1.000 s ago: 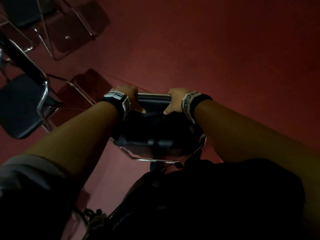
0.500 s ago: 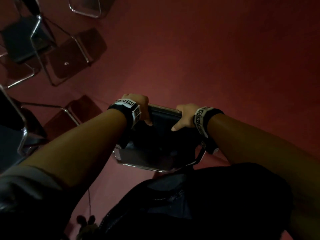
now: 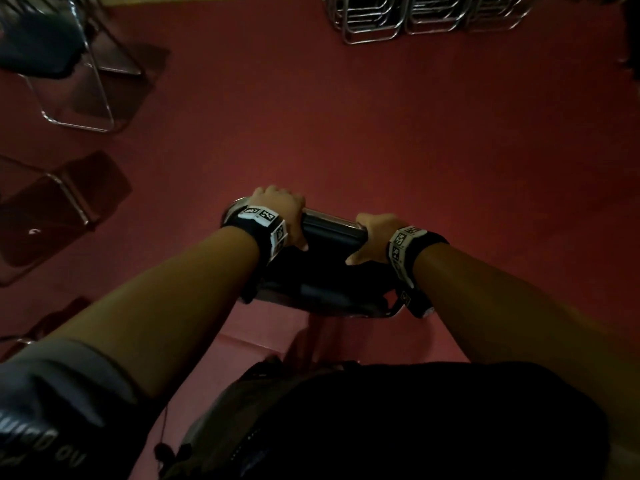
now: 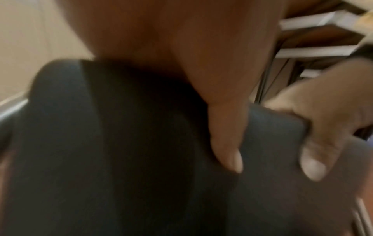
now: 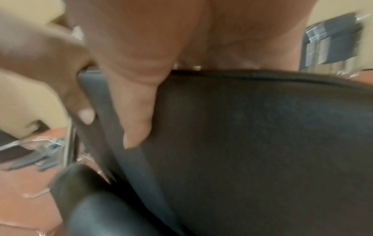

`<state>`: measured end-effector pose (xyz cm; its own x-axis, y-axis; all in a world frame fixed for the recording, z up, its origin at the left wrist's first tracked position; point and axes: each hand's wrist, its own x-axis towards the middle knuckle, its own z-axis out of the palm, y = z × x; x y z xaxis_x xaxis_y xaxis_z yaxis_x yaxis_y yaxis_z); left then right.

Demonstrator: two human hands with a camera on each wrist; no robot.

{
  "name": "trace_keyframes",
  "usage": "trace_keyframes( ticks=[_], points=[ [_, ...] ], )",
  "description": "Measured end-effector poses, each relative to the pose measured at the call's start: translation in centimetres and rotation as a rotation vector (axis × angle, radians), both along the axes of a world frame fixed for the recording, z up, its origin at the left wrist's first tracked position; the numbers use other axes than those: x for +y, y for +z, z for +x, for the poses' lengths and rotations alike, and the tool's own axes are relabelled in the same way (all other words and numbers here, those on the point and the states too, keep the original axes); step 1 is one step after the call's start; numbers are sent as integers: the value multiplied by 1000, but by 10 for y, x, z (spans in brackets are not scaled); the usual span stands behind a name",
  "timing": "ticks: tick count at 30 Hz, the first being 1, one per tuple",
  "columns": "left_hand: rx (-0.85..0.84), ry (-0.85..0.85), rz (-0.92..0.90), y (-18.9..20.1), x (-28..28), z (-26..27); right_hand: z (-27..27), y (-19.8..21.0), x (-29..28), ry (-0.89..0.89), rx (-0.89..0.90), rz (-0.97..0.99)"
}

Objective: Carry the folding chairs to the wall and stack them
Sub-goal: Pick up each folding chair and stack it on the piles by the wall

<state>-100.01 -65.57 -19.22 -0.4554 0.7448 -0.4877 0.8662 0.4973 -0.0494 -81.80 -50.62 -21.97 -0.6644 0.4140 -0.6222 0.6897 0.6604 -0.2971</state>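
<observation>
A folded chair (image 3: 329, 271) with a black padded back and chrome frame hangs in front of me above the red floor. My left hand (image 3: 280, 209) grips the left end of its top edge, fingers curled over the far side. My right hand (image 3: 374, 237) grips the right end the same way. In the left wrist view my left thumb (image 4: 226, 135) lies on the black padding (image 4: 101, 143), with my right hand (image 4: 322, 127) beside it. The right wrist view shows my right thumb (image 5: 137, 119) pressed on the padding (image 5: 262, 143). Stacked chair frames (image 3: 415, 15) stand at the far top.
Unfolded chairs stand at the left: one with a black seat (image 3: 41, 43) at the top left, another's chrome frame (image 3: 65, 195) below it. Red floor (image 3: 415, 133) stretches between me and the stacked frames. A dark shape (image 3: 630, 36) sits at the right edge.
I have moved forward with the chair in both hands. The unfolded chairs have slid back along the left, and the stacked frames have come into view at the top.
</observation>
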Motion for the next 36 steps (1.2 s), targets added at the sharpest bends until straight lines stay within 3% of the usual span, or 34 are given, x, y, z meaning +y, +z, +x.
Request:
trace_keyframes(
  ticks=[5, 10, 18, 24, 30, 36],
  points=[
    [30, -35, 64, -16, 41, -34, -29, -7, 35, -37, 20, 30],
    [6, -35, 52, -28, 63, -108, -96, -23, 51, -112, 10, 43],
    [-74, 93, -37, -55, 55, -238, -233, -40, 49, -39, -18, 161],
    [-87, 203, -29, -69, 74, -271, -286, -42, 93, 51, -85, 154],
    [-145, 298, -206, -78, 137, -302, -311, -54, 155, 164, -122, 28],
    [-90, 257, -171, -65, 273, -332, -334, -52, 288, 136, -71, -22]
  ],
)
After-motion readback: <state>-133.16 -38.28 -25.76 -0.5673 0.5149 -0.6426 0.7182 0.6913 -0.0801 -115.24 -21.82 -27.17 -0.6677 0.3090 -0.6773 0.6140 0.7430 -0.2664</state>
